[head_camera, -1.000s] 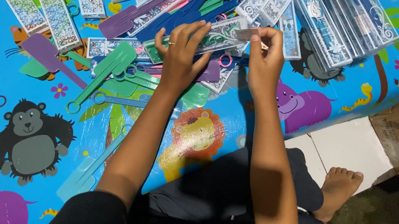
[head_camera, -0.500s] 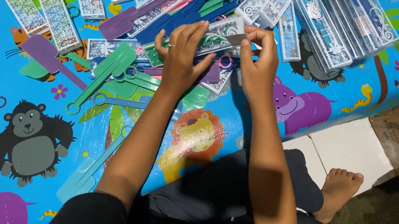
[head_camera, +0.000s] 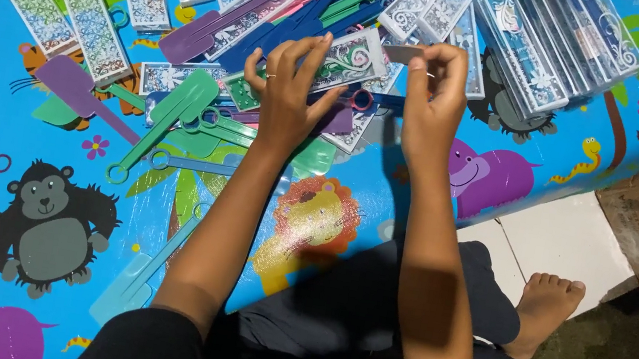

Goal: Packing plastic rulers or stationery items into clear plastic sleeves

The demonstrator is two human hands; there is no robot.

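Both hands hover over the mat (head_camera: 387,191) (animal-printed, on the floor). The left hand (head_camera: 290,88), fingers spread, holds a clear packet (head_camera: 350,58); the right hand (head_camera: 435,95) pinches its far right end. Two purple paddles (head_camera: 79,89) and over a dozen packets lie far left.

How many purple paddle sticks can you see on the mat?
2 that show clearly. One purple stick lies at the left, near the zebra. The other purple stick lies up in the pile, left of the left hand. More may be hidden under the hands and clear packets.
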